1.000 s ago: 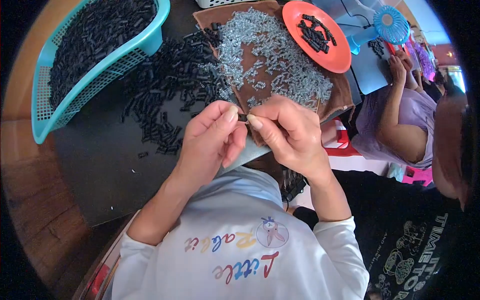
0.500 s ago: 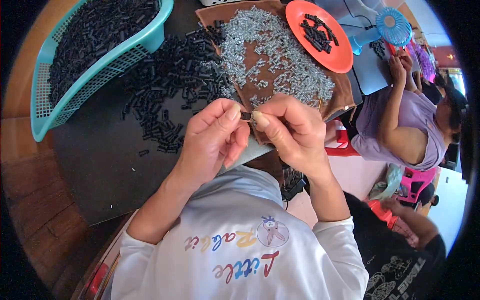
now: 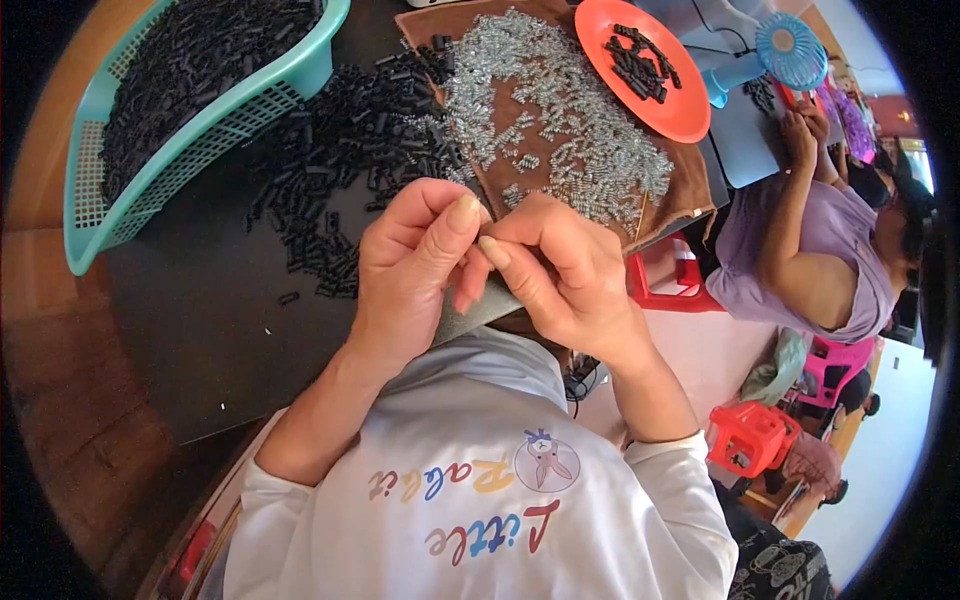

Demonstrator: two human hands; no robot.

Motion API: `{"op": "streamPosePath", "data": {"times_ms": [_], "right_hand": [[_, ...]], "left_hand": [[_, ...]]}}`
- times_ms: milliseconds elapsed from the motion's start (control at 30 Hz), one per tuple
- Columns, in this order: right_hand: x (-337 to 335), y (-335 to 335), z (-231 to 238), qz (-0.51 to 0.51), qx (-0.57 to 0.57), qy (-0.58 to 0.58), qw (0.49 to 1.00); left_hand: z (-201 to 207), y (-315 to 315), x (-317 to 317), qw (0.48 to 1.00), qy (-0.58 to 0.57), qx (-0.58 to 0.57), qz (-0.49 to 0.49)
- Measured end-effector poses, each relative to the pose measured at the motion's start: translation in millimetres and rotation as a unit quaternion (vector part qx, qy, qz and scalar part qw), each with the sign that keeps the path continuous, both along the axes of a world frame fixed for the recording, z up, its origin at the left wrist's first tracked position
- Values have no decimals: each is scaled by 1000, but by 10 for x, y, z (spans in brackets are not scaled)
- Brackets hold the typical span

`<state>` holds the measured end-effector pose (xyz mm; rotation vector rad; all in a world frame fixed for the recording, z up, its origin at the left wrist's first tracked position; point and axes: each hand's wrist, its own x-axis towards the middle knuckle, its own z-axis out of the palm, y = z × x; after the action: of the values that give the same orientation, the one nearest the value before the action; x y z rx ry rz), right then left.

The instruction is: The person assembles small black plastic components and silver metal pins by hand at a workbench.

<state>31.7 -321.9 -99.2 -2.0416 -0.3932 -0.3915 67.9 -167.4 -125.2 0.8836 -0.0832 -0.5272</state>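
Both of my hands meet over the table's near edge, fingertips touching. My left hand (image 3: 408, 265) is closed in a pinch on a small black tube, of which only a dark sliver shows between the fingers. Against its end, my right hand (image 3: 565, 275) pinches with thumb and forefinger; whatever it grips is hidden. Just beyond the hands lies a loose heap of short black tubes (image 3: 325, 165). Small silvery coil springs (image 3: 540, 85) are spread over a brown cloth (image 3: 508, 102) at the far right.
A teal basket (image 3: 200, 135) full of black pieces stands far left. An orange plate (image 3: 690, 105) with several assembled black pieces rests beyond the springs, near a blue fan (image 3: 790, 50). To the right sits a person in a purple shirt (image 3: 815, 250); a red stool (image 3: 750, 437) stands behind.
My hands have drawn closer together, the right moving slightly left, and the black tube is now mostly covered. A person in black at lower right has moved down, uncovering the red stool.
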Motion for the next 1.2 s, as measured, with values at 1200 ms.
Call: {"op": "streamPosePath", "data": {"times_ms": [1200], "right_hand": [[42, -74, 271, 43, 105, 182, 977]], "left_hand": [[28, 67, -48, 994, -30, -41, -100]]}}
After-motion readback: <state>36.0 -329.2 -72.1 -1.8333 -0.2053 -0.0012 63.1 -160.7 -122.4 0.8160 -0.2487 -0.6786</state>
